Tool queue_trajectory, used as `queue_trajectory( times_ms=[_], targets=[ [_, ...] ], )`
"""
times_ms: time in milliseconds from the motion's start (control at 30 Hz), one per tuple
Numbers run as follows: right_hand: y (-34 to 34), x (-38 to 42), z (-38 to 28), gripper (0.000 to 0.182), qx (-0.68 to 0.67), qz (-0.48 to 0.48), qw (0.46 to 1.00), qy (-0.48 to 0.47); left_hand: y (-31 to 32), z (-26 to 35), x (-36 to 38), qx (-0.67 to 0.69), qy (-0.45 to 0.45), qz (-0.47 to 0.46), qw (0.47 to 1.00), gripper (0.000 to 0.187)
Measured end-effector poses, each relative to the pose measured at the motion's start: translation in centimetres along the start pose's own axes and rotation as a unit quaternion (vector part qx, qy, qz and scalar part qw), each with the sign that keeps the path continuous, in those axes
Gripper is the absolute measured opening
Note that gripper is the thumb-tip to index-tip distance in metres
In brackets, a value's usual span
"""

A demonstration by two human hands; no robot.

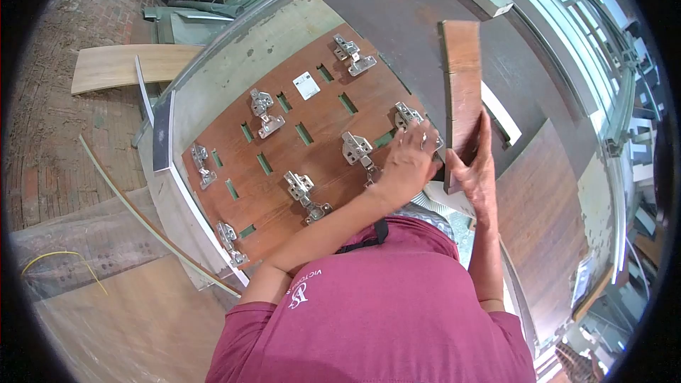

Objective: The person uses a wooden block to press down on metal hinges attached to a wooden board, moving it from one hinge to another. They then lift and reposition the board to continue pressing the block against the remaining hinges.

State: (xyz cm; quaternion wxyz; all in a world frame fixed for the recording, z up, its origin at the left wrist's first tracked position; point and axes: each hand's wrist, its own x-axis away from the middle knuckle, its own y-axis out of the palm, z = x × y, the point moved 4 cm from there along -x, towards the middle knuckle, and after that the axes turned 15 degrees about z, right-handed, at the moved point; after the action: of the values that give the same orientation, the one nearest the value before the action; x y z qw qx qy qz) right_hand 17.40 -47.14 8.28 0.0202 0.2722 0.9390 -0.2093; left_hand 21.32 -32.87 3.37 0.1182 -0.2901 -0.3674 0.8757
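My right hand [477,174] grips the lower end of a narrow reddish-brown wooden board [464,78], thumb on one side and fingers along the other. The board stands out over the right side of the worktable. My left hand [408,159] reaches across a brown wooden panel [284,184], fingers spread at a metal cabinet hinge [406,114] near the panel's right edge and partly covering it. Another hinge [357,147] sits just left of that hand, its lower end close to the wrist. More hinges [305,195] are set along both long sides of the panel.
A white label [306,86] and several rectangular slots [304,133] mark the panel's middle. At right lies a larger brown board [546,227]. A long curved strip [152,220] and plastic-covered sheets [135,319] are at left. A metal rail [560,42] runs along the far right.
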Motion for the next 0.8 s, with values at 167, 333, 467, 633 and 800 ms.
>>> queue_trajectory(
  times_ms=[167, 333, 467, 633, 800],
  targets=[
    [-0.8, 1.8, 2.0, 0.087, 0.052, 0.004, 0.998, 0.026, 3.0, 0.0, 2.0, -0.100, 0.034, -0.044, 0.993, 0.065],
    [-2.3, 2.4, 3.0, 0.087, 0.087, 0.003, 0.996, 0.012, 3.3, -0.4, 2.0, -0.112, 0.035, -0.077, 0.990, 0.067],
    [-2.7, 2.5, 1.9, 0.087, 0.157, -0.036, 0.987, -0.031, 3.2, -0.3, 2.3, -0.120, 0.031, -0.048, 0.991, 0.066],
    [-2.8, 2.5, 1.2, 0.087, 0.209, -0.089, 0.971, -0.072, 3.0, 0.4, 2.9, -0.127, 0.031, -0.044, 0.990, 0.065],
    [-3.3, 2.1, 1.5, 0.087, 0.258, -0.139, 0.952, -0.084, 3.7, 0.1, 2.9, -0.167, 0.039, -0.072, 0.983, 0.065]
  ],
)
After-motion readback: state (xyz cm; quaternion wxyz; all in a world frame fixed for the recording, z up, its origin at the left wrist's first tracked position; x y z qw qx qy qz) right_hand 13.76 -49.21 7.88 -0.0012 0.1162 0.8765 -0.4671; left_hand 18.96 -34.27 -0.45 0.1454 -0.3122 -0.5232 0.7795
